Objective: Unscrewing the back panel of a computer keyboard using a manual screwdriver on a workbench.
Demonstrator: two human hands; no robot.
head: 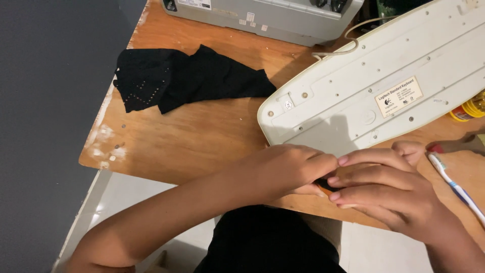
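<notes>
A cream keyboard lies upside down on the wooden table, its underside with screw holes and a label facing up. My left hand and my right hand meet at the table's near edge, just below the keyboard. Between their fingers sits a small dark object with an orange part, mostly hidden; both hands close around it. What it is cannot be told.
A black cloth lies at the left of the table. A white and blue toothbrush lies at the right. A grey machine stands at the back, and a yellow container sits at the right edge.
</notes>
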